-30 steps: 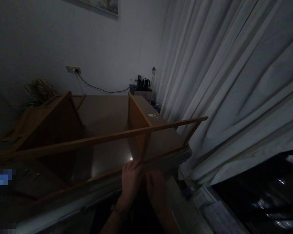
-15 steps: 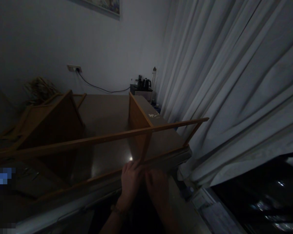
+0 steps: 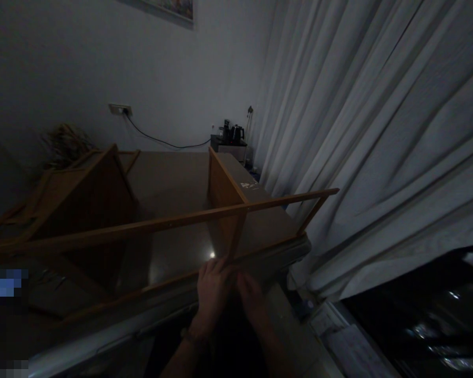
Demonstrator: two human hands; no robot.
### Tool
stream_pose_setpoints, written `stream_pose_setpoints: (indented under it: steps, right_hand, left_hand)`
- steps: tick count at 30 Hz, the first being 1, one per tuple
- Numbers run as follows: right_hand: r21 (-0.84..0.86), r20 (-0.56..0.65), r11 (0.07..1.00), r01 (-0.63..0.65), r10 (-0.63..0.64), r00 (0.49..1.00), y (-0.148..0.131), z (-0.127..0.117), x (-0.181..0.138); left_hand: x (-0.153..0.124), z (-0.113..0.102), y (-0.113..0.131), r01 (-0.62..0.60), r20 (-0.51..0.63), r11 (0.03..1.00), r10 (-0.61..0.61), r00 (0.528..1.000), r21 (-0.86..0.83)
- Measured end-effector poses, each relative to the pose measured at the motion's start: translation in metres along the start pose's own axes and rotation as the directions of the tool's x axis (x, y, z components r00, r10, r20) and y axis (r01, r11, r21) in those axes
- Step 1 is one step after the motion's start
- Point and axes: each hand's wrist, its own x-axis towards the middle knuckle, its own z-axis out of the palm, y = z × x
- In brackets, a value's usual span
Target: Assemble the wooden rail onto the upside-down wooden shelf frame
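Note:
A wooden shelf frame [image 3: 189,218] with long rails and cross boards lies on its side on a table [image 3: 173,178] with a smooth, dull top. At the near edge, my left hand [image 3: 213,286] is closed over the frame's lower rail, close to the foot of a cross board [image 3: 225,186]. My right hand [image 3: 253,299] is just to its right, below the same joint, fingers curled together. Dim light and the fingers themselves hide whatever is between them.
Long pale curtains [image 3: 339,115] hang along the right side, close to the frame's end. At the back, a black kettle [image 3: 237,134] stands on a small cabinet, with a cord [image 3: 157,140] running to a wall socket [image 3: 120,109]. Dried plants [image 3: 67,144] are at the far left.
My right hand has shifted and turned slightly, its fingers now drawn closer together beside the left hand. My left hand keeps its place on the rail, and the frame lies as before.

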Motion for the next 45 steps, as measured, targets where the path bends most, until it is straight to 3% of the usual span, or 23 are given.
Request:
stream_pose_setpoints:
  steps: [5,8,12,15,20,24,33,36,45]
  right_hand:
    - [0.049,0.033,0.999,-0.004,0.002,0.999,-0.004,0.001,0.001]
    - [-0.161,-0.019,0.98,0.119,-0.124,0.992,-0.008,-0.005,-0.001]
    - [-0.587,0.029,0.736,0.337,-0.396,0.918,-0.015,-0.017,-0.004]
    - [-0.677,0.104,0.619,0.398,-0.455,0.884,-0.017,-0.022,-0.002]
    - [-0.657,0.171,0.552,0.514,-0.555,0.814,-0.009,-0.021,0.007]
    - [-0.554,0.319,0.556,0.619,-0.545,0.775,-0.005,-0.024,0.012]
    - [-0.529,0.376,0.52,0.67,-0.564,0.735,0.002,-0.028,0.016]
    - [-0.52,0.337,0.543,0.66,-0.579,0.742,0.007,-0.024,0.016]
    - [-0.333,0.177,0.731,0.596,-0.572,0.801,0.005,-0.018,0.011]
  left_hand:
    - [0.0,-0.001,0.0,0.013,0.016,1.0,-0.012,1.0,-0.008]
    - [0.0,-0.002,-0.001,0.017,0.026,1.0,-0.017,1.0,-0.016]
    - [-0.001,-0.002,-0.001,0.02,0.024,1.0,-0.02,1.0,-0.018]
    - [0.0,-0.002,-0.001,0.019,0.031,1.0,-0.019,0.999,-0.021]
    - [0.0,-0.002,-0.001,0.018,0.046,1.0,-0.017,0.999,-0.01]
    - [0.0,-0.002,-0.002,0.013,0.036,1.0,-0.012,0.999,-0.018]
    - [0.0,0.0,-0.001,0.02,0.036,1.0,-0.02,0.999,-0.001]
    - [-0.001,0.0,-0.002,0.009,0.029,1.0,-0.009,1.0,-0.006]
    - [0.0,0.0,-0.001,0.03,0.036,0.999,-0.029,0.999,-0.024]
